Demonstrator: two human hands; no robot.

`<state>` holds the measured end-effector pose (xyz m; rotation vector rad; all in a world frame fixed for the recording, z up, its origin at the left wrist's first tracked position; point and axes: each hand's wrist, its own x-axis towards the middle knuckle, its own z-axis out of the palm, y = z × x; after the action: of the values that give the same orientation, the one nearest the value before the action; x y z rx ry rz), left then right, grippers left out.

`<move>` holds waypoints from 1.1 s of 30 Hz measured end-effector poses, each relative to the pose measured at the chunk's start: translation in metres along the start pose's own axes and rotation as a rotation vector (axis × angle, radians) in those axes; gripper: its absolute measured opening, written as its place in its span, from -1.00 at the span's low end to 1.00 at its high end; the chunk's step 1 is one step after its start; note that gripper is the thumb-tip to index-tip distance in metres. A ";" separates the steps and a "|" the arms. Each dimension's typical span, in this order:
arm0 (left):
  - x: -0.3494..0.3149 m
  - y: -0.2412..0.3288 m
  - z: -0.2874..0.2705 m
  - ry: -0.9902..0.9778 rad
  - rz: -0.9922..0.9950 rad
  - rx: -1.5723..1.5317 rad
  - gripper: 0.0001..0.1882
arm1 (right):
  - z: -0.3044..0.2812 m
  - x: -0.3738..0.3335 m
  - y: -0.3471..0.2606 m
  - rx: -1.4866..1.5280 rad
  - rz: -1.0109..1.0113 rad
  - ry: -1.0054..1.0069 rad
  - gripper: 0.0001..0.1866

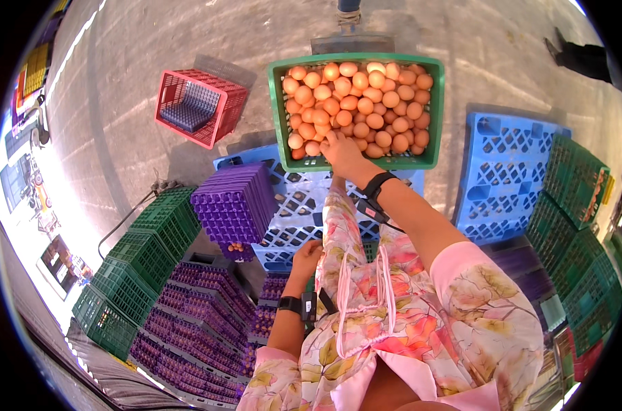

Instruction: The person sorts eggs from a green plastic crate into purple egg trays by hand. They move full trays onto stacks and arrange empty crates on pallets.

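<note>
A green plastic crate [439, 103] full of brown eggs [374, 121] sits in front of me. My right hand [344, 154] reaches over its near rim, left of the middle. Its fingers bend down among the nearest eggs and touch them; what lies under the fingertips is hidden. Lower and to the left, my left hand [307, 257] hangs by my body with loosely curled fingers, and nothing shows in it. Close to it is a blue plastic pallet [298, 229]. On that pallet's left stands a stack of purple egg trays [237, 198].
A red crate [230, 109] with dark trays lies far left. Green crates [136, 264] and stacked purple trays holding eggs [198, 322] line the left. To the right are another blue pallet [499, 164] and more green crates [572, 181]. A person's leg [581, 60] shows far right.
</note>
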<state>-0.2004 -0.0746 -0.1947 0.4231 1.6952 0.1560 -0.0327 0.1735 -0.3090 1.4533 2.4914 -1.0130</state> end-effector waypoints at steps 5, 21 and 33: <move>0.005 -0.010 -0.034 0.020 -0.041 -0.031 -0.61 | 0.006 0.018 0.000 -0.185 -0.068 0.074 -0.66; 0.053 0.057 -0.055 0.001 0.254 0.204 -0.62 | -0.003 -0.198 0.161 0.396 0.799 0.725 -0.68; 0.104 0.157 -0.087 0.180 0.442 0.703 -0.65 | -0.013 -0.178 0.189 0.526 0.844 0.828 -0.76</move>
<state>-0.2675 0.1192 -0.2224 1.3424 1.7793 -0.0939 0.2185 0.1106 -0.3252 3.1969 1.5209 -1.0085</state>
